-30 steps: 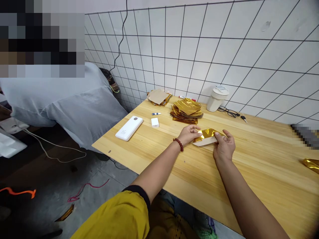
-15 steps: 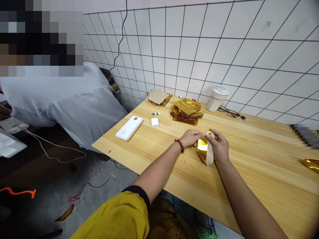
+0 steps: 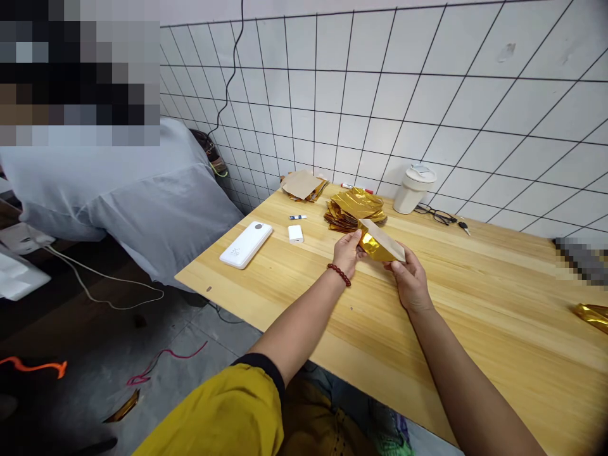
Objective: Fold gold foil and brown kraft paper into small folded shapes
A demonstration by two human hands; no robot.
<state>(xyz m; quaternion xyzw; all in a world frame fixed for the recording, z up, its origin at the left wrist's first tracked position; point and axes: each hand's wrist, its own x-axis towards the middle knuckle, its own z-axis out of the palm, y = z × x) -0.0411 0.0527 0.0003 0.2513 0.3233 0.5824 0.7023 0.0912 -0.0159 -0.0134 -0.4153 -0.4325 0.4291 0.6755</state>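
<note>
While our left grip [image 3: 348, 252] and right grip [image 3: 409, 278] clamp gold foil [image 3: 372, 247] backed by matte brown paper [image 3: 386, 240], crinkled foil sheets [image 3: 355, 209] pile at twelve o'clock.

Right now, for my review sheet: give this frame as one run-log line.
left hand: grips folded gold foil sheet, tan backing showing | right hand: grips its other edge | behind: gold foil stack

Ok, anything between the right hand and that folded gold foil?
Nothing visible. The right hand touches the folded gold foil sheet directly at its right end, and the left hand holds the other end.
</note>
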